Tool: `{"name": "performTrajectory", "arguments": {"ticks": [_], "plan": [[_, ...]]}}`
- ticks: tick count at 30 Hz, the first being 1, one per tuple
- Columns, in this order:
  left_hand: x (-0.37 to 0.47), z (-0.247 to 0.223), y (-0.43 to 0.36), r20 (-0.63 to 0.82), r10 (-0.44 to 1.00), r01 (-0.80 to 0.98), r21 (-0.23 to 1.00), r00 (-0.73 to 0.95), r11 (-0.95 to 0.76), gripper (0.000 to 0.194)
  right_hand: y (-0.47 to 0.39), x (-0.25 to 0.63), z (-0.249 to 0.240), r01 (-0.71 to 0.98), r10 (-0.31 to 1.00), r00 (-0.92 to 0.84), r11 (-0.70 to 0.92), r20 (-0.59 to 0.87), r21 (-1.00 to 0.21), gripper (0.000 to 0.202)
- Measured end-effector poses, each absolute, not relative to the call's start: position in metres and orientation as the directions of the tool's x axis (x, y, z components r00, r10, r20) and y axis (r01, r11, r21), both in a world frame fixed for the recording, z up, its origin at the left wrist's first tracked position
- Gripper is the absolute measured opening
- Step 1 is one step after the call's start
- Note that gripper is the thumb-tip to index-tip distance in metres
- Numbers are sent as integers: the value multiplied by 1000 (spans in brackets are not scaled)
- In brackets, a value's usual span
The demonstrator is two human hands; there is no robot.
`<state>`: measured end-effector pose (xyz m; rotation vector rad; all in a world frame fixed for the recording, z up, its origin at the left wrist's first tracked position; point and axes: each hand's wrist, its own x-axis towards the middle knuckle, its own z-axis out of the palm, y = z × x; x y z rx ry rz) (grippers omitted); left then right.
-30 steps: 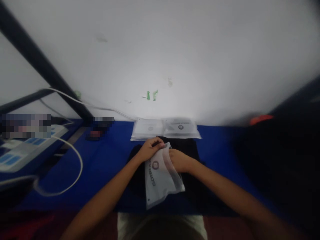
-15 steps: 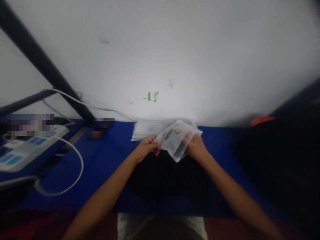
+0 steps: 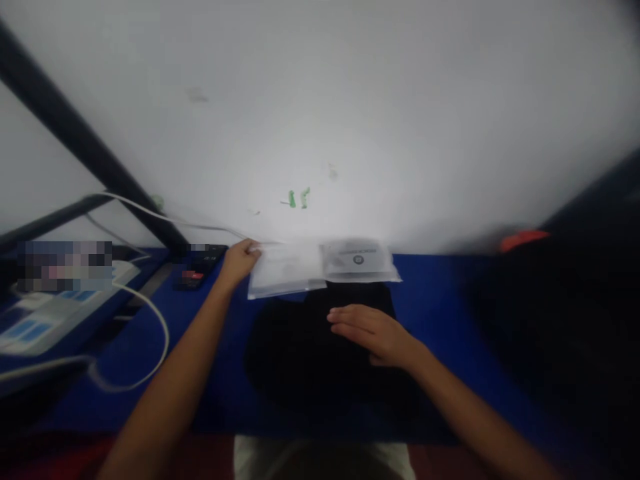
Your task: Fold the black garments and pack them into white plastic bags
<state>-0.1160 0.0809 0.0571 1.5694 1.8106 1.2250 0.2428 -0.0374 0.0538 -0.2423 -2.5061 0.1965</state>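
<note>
A flat frosted plastic bag (image 3: 287, 270) lies by the wall, on the left pile. My left hand (image 3: 241, 260) pinches its upper left corner between closed fingers. To the right, beside it, rests another plastic bag (image 3: 359, 260) with dark lettering and a round mark. My right hand (image 3: 375, 330) is in front of the bags, empty, fingers stretched out and close together. Beneath it spreads a black patch (image 3: 300, 353); whether it is cloth or shadow I cannot tell.
A white power strip (image 3: 30, 333) with blue sockets and a looping white cable (image 3: 163, 320) occupy the left side. A phone (image 3: 200, 267) lies near the dark metal post (image 3: 100, 160). Behind the blue tabletop (image 3: 435, 293) rises a white wall (image 3: 400, 133). A large black shape (image 3: 560, 333) stands right.
The printed bag that both hands held up now lies flat at the right. My left hand has moved left to a bag corner; my right hand has drawn back toward me, empty.
</note>
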Motion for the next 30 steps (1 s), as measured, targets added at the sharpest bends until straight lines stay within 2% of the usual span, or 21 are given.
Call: {"name": "performTrajectory", "arguments": {"ticks": [3,6,8,10,13,15,17,20,26,30], "plan": [[-119,53,94,279,921,678,735,-271,-23,35,-34,245,48,173,228,-810,973,541,-151,48],[-106,40,86,313,936,747,658,-158,-94,52,-32,246,44,198,244,-818,970,521,-143,55],[-96,29,70,290,957,777,600,9,-189,57,-30,246,42,231,276,-828,961,489,-150,58],[-88,19,52,230,939,806,486,254,-337,64,-29,246,41,264,307,-838,952,451,-156,59],[-85,9,35,164,841,796,271,515,-540,57,-29,246,39,274,317,-854,948,412,-162,61],[-85,6,33,192,813,796,174,550,-580,45,-29,246,37,270,313,-860,949,402,-160,61],[-86,4,38,222,799,799,115,558,-590,42,-29,245,35,267,309,-864,950,397,-158,61],[-85,3,52,237,780,787,88,579,-611,45,-29,244,32,263,306,-871,951,384,-161,62],[-71,-8,77,258,758,765,94,599,-637,62,-28,245,31,268,315,-892,946,325,-181,61],[-61,-14,90,215,726,722,114,653,-683,62,-27,244,29,260,305,-895,950,326,-174,59]]}}
